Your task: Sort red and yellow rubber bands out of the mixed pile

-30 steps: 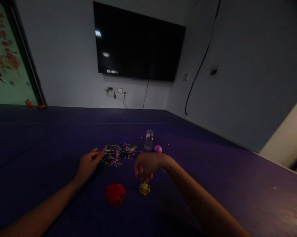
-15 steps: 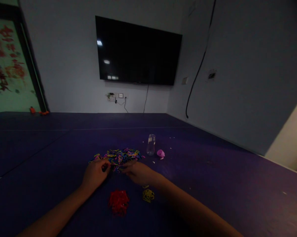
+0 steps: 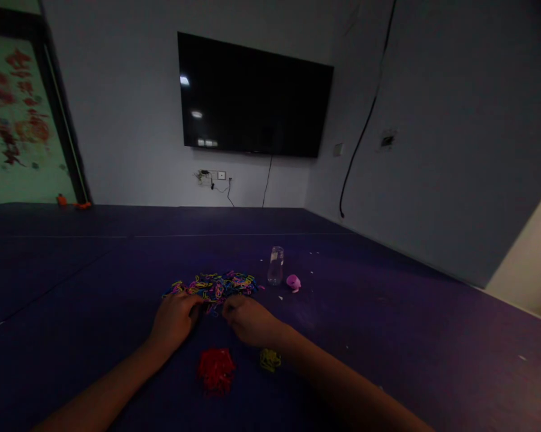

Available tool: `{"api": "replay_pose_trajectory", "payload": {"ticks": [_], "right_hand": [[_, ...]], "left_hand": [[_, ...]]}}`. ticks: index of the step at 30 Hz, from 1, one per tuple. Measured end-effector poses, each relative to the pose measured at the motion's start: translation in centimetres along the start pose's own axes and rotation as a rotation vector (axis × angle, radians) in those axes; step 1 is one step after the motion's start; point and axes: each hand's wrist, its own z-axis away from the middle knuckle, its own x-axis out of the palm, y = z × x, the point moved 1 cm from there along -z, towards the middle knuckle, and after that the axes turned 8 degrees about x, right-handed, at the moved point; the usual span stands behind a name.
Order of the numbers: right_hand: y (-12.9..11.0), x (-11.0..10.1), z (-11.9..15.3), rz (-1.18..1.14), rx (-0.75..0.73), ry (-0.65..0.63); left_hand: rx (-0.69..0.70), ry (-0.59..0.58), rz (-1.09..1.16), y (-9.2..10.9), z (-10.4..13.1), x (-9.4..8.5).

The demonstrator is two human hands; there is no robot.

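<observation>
A loose heap of multicoloured paper clips [image 3: 219, 285] lies on the dark purple surface in front of me. My left hand [image 3: 175, 315] rests at the heap's near left edge, fingers stretched over the clips and thumb a little apart. At the near right edge is my right hand [image 3: 250, 319], its fingers curled and pressed together; whatever they hold is hidden. Closer to me lie a pile of red paper clips [image 3: 216, 369] and, right of it beside my right forearm, a smaller pile of yellow paper clips [image 3: 269, 359].
Behind the heap to the right stands a clear bottle [image 3: 276, 267], with a pink cap [image 3: 293, 282] beside it. Small white scraps are scattered around them. A television [image 3: 255, 96] hangs on the far wall, and a black cable [image 3: 364, 126] runs down the right wall.
My right hand's fingers have curled in and drawn slightly back from the heap. My left hand's thumb and finger no longer form a ring; its fingers now reach across the clips.
</observation>
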Motion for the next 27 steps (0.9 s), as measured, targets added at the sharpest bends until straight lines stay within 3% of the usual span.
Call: {"api": "replay_pose_trajectory", "payload": {"ticks": [11, 17, 22, 27], "right_hand": [[0.5, -0.3, -0.1, -0.136, 0.118, 0.127], [1.7, 0.1, -0.2, -0.327, 0.153, 0.231], [4.3, 1.0, -0.1, -0.63, 0.368, 0.313], [5.7, 1.5, 0.4, -0.687, 0.542, 0.374]], "left_hand": [[0.049, 0.01, 0.122, -0.3, -0.3, 0.1], [-0.045, 0.178, 0.301, -1.3, -0.4, 1.2], [-0.157, 0.336, 0.453, -2.3, -0.4, 1.4], [-0.227, 0.345, 0.508, -3.1, -0.4, 1.6]]}}
